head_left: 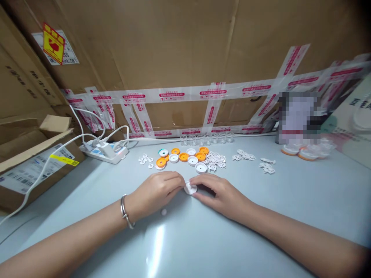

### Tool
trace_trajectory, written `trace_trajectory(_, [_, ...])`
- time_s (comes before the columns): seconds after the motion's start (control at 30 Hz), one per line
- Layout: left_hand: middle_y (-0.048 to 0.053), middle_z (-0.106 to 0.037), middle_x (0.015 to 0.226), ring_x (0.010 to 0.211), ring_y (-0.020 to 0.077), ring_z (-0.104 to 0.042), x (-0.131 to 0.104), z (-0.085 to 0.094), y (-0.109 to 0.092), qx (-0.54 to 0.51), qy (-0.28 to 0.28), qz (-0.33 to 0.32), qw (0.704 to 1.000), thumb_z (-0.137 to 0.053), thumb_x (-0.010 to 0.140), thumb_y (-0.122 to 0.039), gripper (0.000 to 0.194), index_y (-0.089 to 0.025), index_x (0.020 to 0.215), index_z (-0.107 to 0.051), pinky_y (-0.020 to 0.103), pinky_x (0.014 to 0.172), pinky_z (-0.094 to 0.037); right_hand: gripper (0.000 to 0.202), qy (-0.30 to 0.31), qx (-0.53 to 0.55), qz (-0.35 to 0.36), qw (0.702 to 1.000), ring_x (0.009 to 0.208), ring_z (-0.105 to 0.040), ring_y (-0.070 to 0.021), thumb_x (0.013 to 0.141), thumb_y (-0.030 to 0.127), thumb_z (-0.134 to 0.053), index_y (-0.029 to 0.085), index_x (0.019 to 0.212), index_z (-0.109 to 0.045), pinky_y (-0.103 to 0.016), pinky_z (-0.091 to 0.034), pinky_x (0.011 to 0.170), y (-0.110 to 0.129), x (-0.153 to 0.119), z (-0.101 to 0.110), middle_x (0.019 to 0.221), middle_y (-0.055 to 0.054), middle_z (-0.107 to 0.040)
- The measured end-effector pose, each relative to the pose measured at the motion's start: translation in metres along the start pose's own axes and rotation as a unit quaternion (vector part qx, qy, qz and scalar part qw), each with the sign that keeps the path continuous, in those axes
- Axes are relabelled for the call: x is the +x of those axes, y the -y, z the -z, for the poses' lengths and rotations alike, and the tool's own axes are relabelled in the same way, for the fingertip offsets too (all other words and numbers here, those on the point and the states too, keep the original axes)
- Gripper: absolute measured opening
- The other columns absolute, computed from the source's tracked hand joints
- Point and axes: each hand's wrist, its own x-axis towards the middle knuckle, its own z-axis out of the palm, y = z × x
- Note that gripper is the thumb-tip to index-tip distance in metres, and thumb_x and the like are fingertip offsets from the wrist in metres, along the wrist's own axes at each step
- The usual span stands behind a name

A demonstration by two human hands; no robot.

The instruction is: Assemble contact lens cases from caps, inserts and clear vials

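A small white round part (191, 189) lies on the table between my hands. My right hand (222, 193) grips its right edge, thumb below and fingers on top. My left hand (162, 189) has its fingers bent together at the part's left edge; what sits between the fingertips is hidden. Just beyond are orange round caps (183, 157) and white round caps (201, 167). A pile of white cut-out pieces (216, 160) lies right of the caps, and several small white pegs (145, 159) lie to their left. A small white disc (164, 212) rests below my left hand.
Clear cups (207, 139) line the back edge by a big taped carton (174, 92). A power strip (110, 154) with cables and an open box (34, 166) stand left. More white pieces (244, 155) and clear-topped orange items (307, 153) lie right.
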Motion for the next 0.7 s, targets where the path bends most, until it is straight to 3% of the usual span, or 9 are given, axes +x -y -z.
trace_trajectory(0.23, [0.003,-0.066,0.083,0.073,0.0126,-0.058,0.002,-0.013,0.006,0.014,-0.04,-0.039,0.998,-0.047,0.086,-0.012,0.017,-0.016,0.09,-0.062,0.025,0.066,-0.047,0.02,-0.003,0.007,0.005,1.0,0.093,-0.059,-0.0143,0.079,0.017,-0.058,0.019,0.099,-0.06,-0.027,-0.046,0.083,-0.006,0.0,-0.002,0.097,-0.003,-0.066])
trace_trajectory(0.43, [0.004,-0.067,0.086,0.074,0.0127,-0.06,0.0,-0.013,0.006,0.034,-0.028,-0.055,0.998,-0.046,0.087,-0.014,0.019,-0.017,0.095,-0.062,0.026,0.067,-0.046,0.021,-0.012,-0.003,0.011,1.0,0.092,-0.06,-0.0152,0.078,0.018,-0.058,0.02,0.099,-0.06,-0.028,-0.048,0.082,-0.007,0.001,-0.003,0.096,-0.003,-0.066])
trace_trajectory(0.7, [0.006,-0.066,0.091,0.08,0.0144,-0.059,-0.007,-0.002,0.004,0.035,0.003,-0.022,0.999,-0.042,0.088,-0.015,0.023,-0.018,0.101,-0.061,0.028,0.072,-0.046,0.021,-0.006,0.008,0.008,1.0,0.091,-0.06,-0.0168,0.08,0.018,-0.056,0.022,0.1,-0.06,-0.03,-0.048,0.081,-0.002,0.001,-0.001,0.096,-0.004,-0.066])
